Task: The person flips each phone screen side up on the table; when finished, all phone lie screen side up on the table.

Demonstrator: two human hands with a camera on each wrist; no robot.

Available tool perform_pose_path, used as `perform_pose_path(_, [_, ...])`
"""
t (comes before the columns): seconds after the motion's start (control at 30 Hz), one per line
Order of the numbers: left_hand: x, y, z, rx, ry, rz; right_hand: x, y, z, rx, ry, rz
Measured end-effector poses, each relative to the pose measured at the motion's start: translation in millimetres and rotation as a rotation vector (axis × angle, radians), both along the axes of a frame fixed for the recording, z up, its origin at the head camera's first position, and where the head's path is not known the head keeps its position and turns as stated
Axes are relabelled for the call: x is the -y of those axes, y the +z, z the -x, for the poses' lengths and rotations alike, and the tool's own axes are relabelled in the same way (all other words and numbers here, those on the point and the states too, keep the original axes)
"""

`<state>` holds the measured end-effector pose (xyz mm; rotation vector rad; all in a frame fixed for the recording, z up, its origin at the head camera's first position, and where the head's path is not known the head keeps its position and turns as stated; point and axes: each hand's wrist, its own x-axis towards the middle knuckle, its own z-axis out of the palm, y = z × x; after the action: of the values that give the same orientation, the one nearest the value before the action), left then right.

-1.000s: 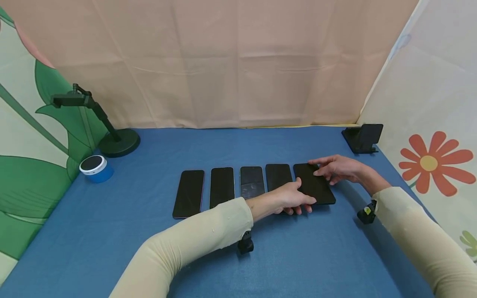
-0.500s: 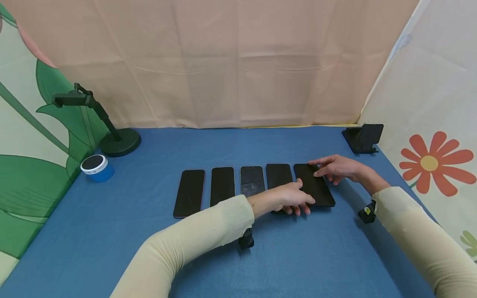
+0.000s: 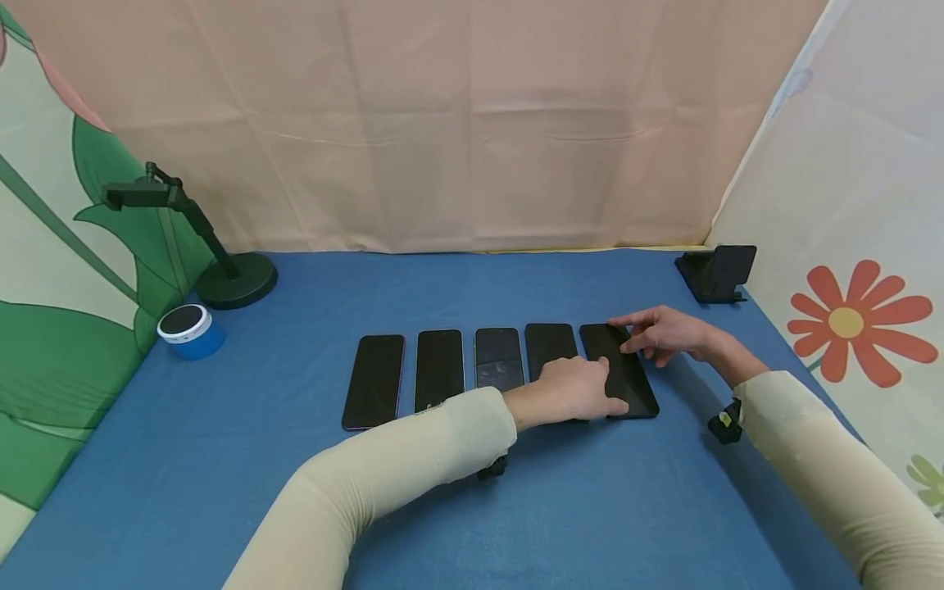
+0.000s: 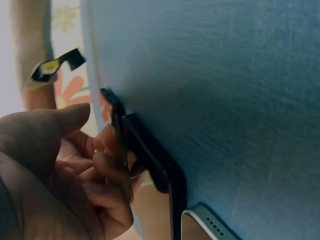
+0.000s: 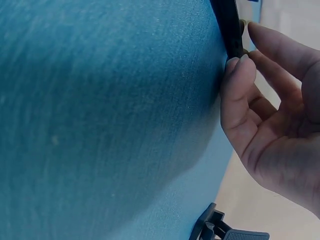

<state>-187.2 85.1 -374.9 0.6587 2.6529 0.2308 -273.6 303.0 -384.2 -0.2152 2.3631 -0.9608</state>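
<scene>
Several dark-screened phones lie in a row, with the black phone (image 3: 638, 393) at the right end. My left hand (image 3: 575, 389) reaches across from the left, its fingers loosely bent at that phone's near left side. It also covers part of the neighbouring phone (image 3: 549, 342). In the left wrist view, the fingers of the left hand (image 4: 75, 175) curl close to the phones' edges, and the thumb stands apart. My right hand (image 3: 667, 336) touches the black phone's far right corner. In the right wrist view, the right hand's fingertips (image 5: 235, 70) meet its edge.
Farther left in the row are a phone with streaky reflections (image 3: 499, 352) and two plain dark ones. A black tablet stand (image 3: 714, 274) is at the back right. A black folding-arm stand (image 3: 236, 280) and a blue-and-white round container (image 3: 193, 334) stand at the left.
The black phone's near end has come down and toward me, level with its neighbour. My left hand has turned over with its back up. My right hand has hardly moved.
</scene>
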Motion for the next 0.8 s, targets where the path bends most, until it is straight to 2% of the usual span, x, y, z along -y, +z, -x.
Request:
perform_pose_path(0.1, [-5.0,-3.9,-3.4,-0.097,-0.034,0.08,0.6,-1.1,-0.5,-0.005,-0.006,0.001])
perform_pose_path(0.23, [-6.1,-6.4,-3.2,-0.165,-0.08,0.133,1.1,-1.8,-1.0,-0.011,-0.007,0.009])
perform_pose_path(0.33, [-4.8,-6.3,-1.8,-0.194,-0.103,0.14,0.8,-0.5,-1.0,-0.016,-0.006,0.013])
perform_pose_path(0.8, [-2.8,-9.2,-1.8,-0.224,-0.131,0.133,0.6,0.5,-1.6,-0.012,-0.013,0.011])
